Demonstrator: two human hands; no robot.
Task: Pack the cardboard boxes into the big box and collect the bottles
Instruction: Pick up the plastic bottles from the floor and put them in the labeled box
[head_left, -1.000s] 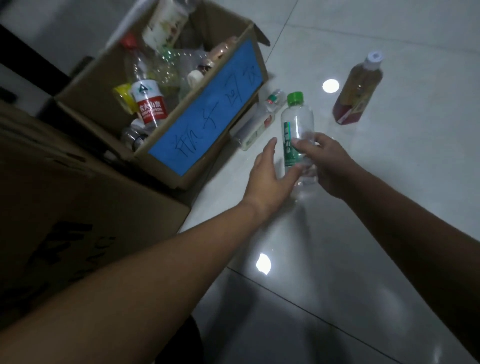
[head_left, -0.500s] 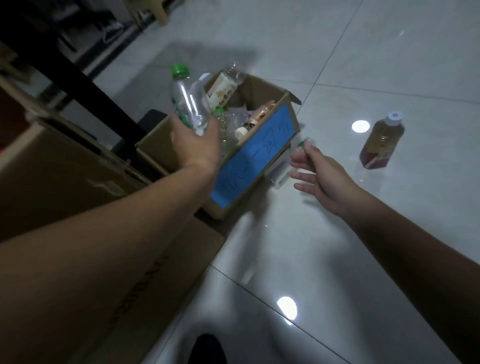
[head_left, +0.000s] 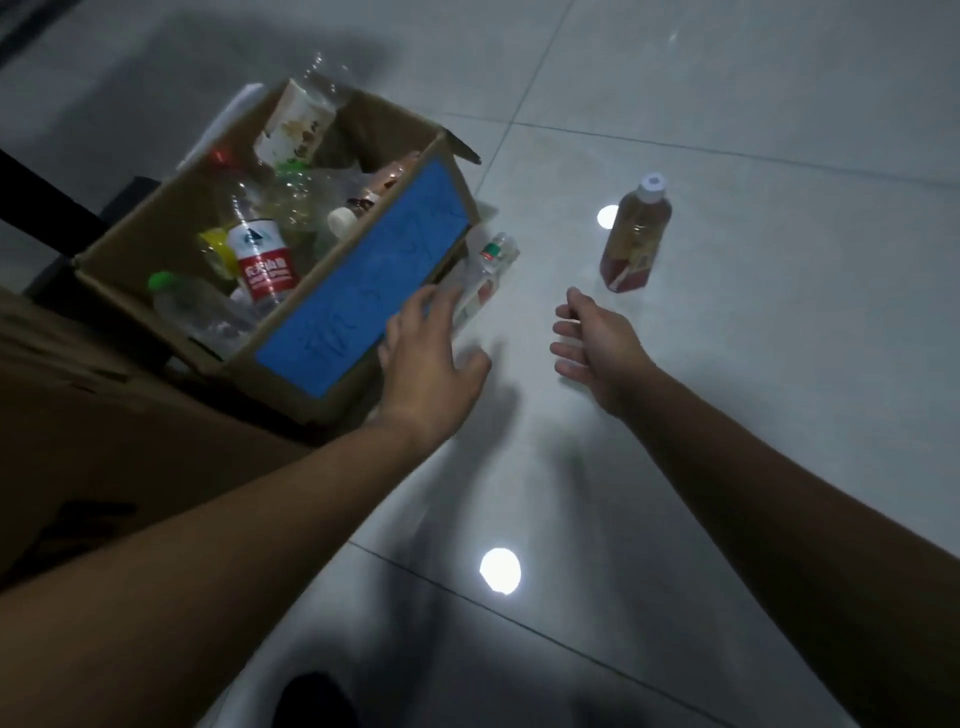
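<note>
Collecting looks mostly done: box (head_left: 363, 270) upper left holds many btls, lying btl (head_left: 488, 270) & standing btl (head_left: 636, 234) remain; left hand (head_left: 431, 358), right hand (head_left: 592, 345) empty, fingers apart.

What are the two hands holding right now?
Nothing. The left hand and the right hand are both open and empty. The left hand is close to a clear bottle lying beside the cardboard box.
</note>
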